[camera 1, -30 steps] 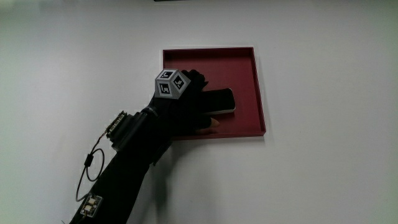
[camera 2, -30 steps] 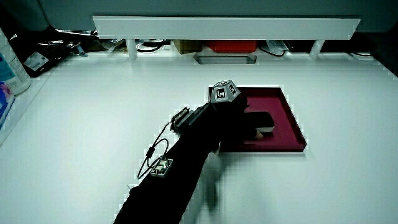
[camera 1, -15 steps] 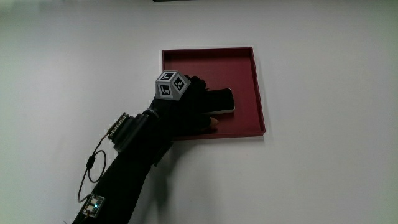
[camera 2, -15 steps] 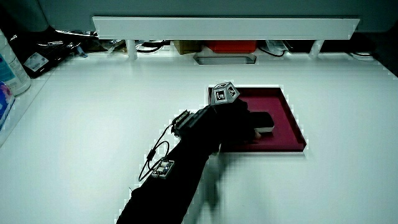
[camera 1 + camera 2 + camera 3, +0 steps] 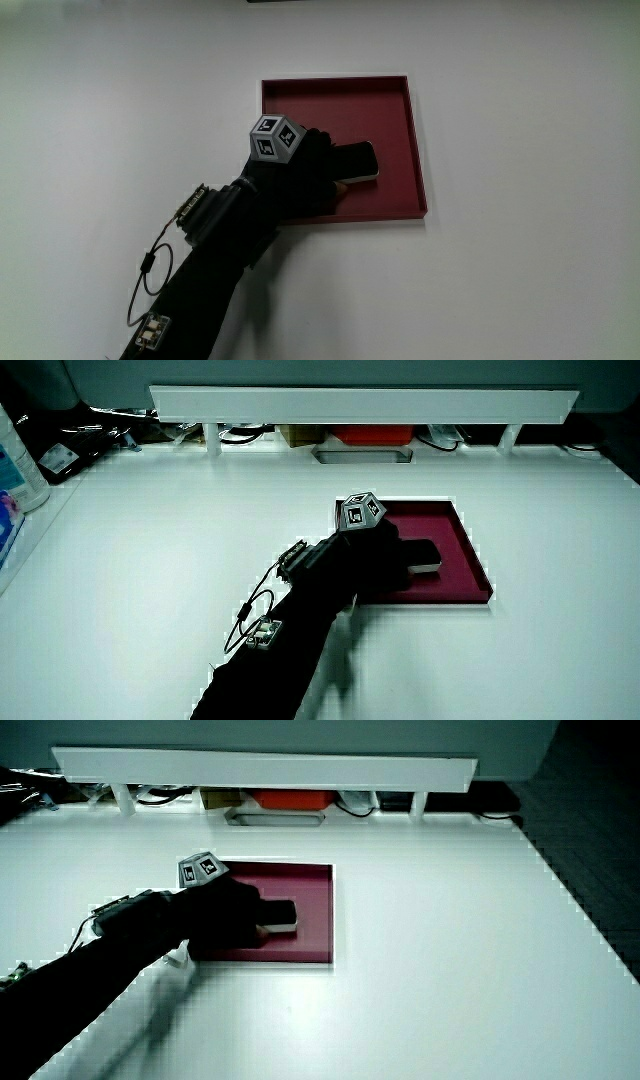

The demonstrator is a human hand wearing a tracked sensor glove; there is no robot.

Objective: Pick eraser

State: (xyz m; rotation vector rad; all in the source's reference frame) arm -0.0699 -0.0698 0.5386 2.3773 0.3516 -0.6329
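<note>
A dark red shallow tray [image 5: 340,108] lies on the white table, seen also in both side views [image 5: 458,538] [image 5: 316,888]. In it lies the eraser [image 5: 360,160], a black block with a pale edge, lying flat on the tray floor [image 5: 428,556] [image 5: 284,913]. The hand [image 5: 310,178] covers the end of the eraser nearer the forearm, fingers curled over it and the thumb tip pressed against its nearer edge. The patterned cube [image 5: 274,137] sits on the back of the hand [image 5: 372,552] [image 5: 226,910]. The eraser's covered end is hidden.
A low white partition [image 5: 360,404] [image 5: 260,766] runs along the table's edge farthest from the person, with a red box [image 5: 370,434] and a grey holder [image 5: 360,455] under it. A bottle [image 5: 14,460] stands at the table's edge. Wires and small boards [image 5: 150,330] ride on the forearm.
The thumb tip has drawn in toward the eraser's nearer edge and the fingers have closed tighter over it. The eraser and the tray have stayed in place.
</note>
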